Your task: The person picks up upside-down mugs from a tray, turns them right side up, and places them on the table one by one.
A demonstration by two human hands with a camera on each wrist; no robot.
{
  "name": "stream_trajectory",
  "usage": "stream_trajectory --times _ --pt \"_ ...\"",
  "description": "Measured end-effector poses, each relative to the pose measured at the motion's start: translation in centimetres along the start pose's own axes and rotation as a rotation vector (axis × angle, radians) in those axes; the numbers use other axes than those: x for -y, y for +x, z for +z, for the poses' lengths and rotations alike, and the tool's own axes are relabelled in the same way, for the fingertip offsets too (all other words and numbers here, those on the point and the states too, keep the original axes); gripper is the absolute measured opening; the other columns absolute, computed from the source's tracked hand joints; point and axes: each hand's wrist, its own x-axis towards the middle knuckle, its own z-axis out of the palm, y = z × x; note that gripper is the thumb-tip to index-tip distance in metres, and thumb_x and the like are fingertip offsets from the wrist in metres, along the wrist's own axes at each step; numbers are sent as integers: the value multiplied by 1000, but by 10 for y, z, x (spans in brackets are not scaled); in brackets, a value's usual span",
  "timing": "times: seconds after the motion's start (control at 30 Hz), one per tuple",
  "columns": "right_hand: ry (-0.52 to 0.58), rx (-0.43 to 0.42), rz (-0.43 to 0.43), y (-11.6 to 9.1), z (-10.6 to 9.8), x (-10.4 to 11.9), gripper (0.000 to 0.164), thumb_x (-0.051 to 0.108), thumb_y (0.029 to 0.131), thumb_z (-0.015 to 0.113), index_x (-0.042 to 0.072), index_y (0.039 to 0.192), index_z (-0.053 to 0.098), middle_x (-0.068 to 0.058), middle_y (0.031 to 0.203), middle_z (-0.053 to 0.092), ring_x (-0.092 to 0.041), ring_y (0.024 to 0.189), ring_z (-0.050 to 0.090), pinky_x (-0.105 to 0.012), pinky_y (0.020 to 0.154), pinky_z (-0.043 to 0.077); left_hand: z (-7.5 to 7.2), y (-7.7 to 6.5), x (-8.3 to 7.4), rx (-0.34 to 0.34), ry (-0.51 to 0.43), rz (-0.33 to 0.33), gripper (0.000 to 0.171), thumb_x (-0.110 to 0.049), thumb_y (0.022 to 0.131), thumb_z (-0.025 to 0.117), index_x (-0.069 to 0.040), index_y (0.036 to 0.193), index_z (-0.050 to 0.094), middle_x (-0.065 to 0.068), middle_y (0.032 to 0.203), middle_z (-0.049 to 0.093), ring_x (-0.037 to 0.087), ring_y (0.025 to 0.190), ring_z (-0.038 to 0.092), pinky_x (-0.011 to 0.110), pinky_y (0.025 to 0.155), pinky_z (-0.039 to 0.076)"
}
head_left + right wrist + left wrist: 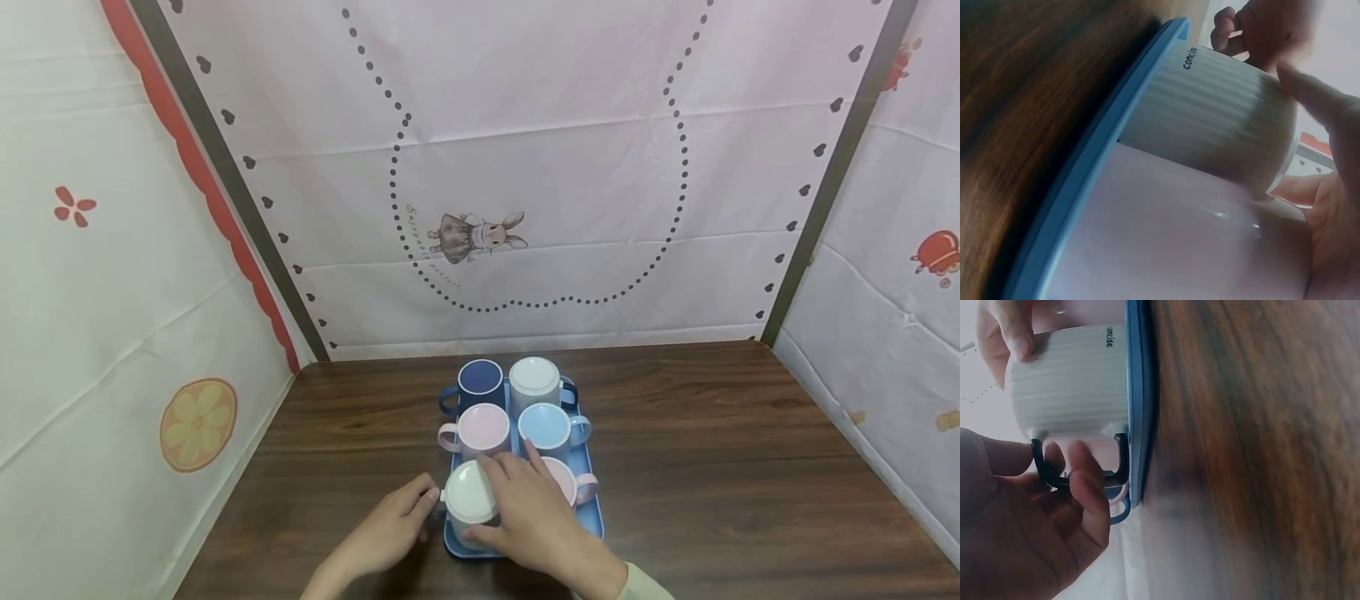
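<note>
Watching remotely, I see the left hand (393, 527) curled on the dark handle (1124, 450) of the ribbed white mug (471, 492), which lies just to its right, handle pointing left. The right hand (534, 504) reaches across from the right and holds the same mug, thumb on the near wall; its fingertips I can't quite make out. Both hands touch it, so neither is nearer. The mug stands upright at the near-left corner of the blue tray (596, 504), its long axis running near to far.
</note>
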Motion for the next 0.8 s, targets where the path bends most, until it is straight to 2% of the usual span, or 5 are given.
stream_trajectory --times 0.27,0.57,0.8 --pt "22 12 22 3 1 -1 85 58 78 85 9 143 59 -6 127 69 -22 122 65 -56 127 26 0 4 -1 32 -180 -41 30 -29 113 41 -8 100 57 4 81 53 12 63 51 27 53 46" --pt "44 -58 17 -1 3 0 83 58 77 86 10 141 60 -4 127 68 -21 122 64 -55 127 27 2 2 -5 -15 -185 -34 34 -30 113 40 -3 98 55 2 83 50 10 61 50 25 53 43" --pt "105 -101 23 -2 -8 1 86 60 77 85 12 144 59 -3 129 69 -21 125 63 -57 125 30 -2 -3 -19 -73 -163 -30 35 -30 113 38 -5 92 52 3 82 48 12 74 49 24 63 41"
